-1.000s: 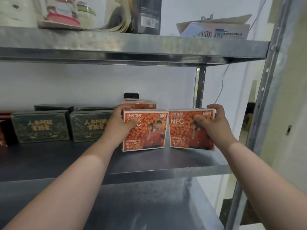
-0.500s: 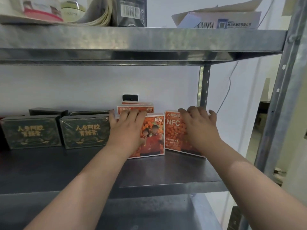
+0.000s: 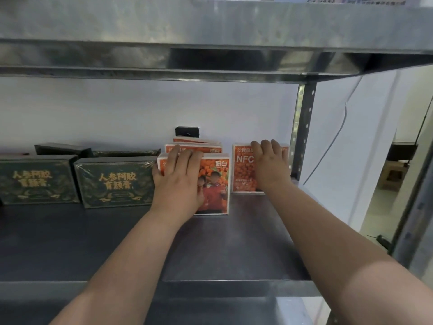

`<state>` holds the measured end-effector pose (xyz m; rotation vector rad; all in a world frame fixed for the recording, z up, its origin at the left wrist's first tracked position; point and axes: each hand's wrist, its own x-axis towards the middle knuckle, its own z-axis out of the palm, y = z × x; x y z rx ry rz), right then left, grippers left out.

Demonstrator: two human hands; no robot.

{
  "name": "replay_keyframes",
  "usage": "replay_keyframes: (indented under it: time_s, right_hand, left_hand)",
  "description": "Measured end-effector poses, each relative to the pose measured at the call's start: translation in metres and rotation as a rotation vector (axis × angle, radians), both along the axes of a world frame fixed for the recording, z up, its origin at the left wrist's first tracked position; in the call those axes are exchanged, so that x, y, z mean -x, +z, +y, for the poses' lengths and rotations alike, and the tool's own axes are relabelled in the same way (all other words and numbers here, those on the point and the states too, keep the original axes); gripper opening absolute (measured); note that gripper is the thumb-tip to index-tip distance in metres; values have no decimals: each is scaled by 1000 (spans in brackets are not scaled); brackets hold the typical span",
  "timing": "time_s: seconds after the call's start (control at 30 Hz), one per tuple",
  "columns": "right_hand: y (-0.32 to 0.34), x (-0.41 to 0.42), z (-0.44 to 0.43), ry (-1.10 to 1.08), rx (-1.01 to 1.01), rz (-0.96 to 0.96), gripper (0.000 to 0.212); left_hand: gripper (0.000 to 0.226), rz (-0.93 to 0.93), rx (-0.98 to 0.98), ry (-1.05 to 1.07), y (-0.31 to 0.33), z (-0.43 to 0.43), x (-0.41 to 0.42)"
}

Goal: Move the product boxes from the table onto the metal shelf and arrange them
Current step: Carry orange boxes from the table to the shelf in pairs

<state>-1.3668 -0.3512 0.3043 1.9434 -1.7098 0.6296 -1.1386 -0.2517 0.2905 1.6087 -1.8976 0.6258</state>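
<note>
Head view, nearest first: our two forearms reach over the front lip of the metal shelf [image 3: 210,287] and across its bare dark board. Our left hand [image 3: 178,181] lies spread and flat on the face of the front orange box [image 3: 216,181], fingers straight up to its top edge and thumb out at the left side. It pinches nothing; it presses. We judge the flat palm suits the job: the box stands upright on its narrow bottom edge, and a broad push can slide it back without tipping it. Just behind it stand two more orange boxes [image 3: 213,150], one after the other, so we take this one to be meant as the front of that file. Our right hand [image 3: 269,165] is likewise laid open against the right orange box [image 3: 243,170], fingertips reaching its top edge. That box sits further back, near the upright post [image 3: 302,127], with a narrow gap between it and the front one. Both labels face us, which we take as the reason for standing them up. To the left the dark green boxes [image 3: 114,181] stand the same way, the nearer one just beside our left hand. The table is out of sight. What seems left is squaring the two orange fronts into one line
</note>
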Motion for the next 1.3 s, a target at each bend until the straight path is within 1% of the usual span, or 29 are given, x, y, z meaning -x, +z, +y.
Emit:
replay_keyframes:
  time_s: [0.13, 0.27, 0.53, 0.63, 0.77, 0.83, 0.9, 0.97, 1.0, 1.03, 1.1, 1.17, 1.23, 1.27, 1.3]
  right_hand:
    - [-5, 1, -16, 45, 2, -42, 63]
    - [-9, 1, -26, 79, 14, -100, 63]
    - [-18, 4, -28, 100, 14, -121, 77]
    - [-20, 5, -27, 92, 19, -120, 82]
    - [-19, 5, -19, 87, -5, -124, 87]
    - [-18, 4, -14, 81, 5, -129, 88]
    - [-18, 4, -9, 88, 17, -127, 87]
    - [-15, 4, 3, 105, 4, -128, 77]
    - [-16, 2, 10, 108, -30, -133, 71]
    - [-18, 1, 19, 106, -82, -148, 66]
    - [-30, 0, 37, 85, -206, -173, 58]
    - [-43, 1, 53, 93, -346, -152, 48]
    - [-49, 1, 70, 111, -485, -146, 36]
    - [-50, 1, 81, 106, -536, -151, 36]
    - [-50, 0, 92, 98, -569, -163, 38]
  left_hand:
    - [98, 15, -18, 12, -2, -7, 1]
    - [97, 25, 16, 1, -7, -10, 0]
    - [97, 16, 65, -16, -12, -9, -5]
    - [92, 36, 72, -40, -12, -7, -6]
    - [82, 32, 114, -58, -11, -4, -7]
    - [73, 33, 178, -74, -13, -3, -9]
    - [55, 31, 328, -116, -13, 0, -8]
    - [33, 30, 440, -172, -14, 5, -7]
    - [24, 30, 424, -213, -15, 7, -6]
    - [19, 39, 362, -264, -15, 9, -6]
    - [14, 72, 149, -362, -16, 12, -2]
    - [6, 45, -106, -394, -22, 13, 3]
    - [10, 0, -355, -369, -30, 13, 9]
    - [14, -10, -452, -341, -35, 14, 12]
    - [18, -11, -505, -313, -39, 14, 14]
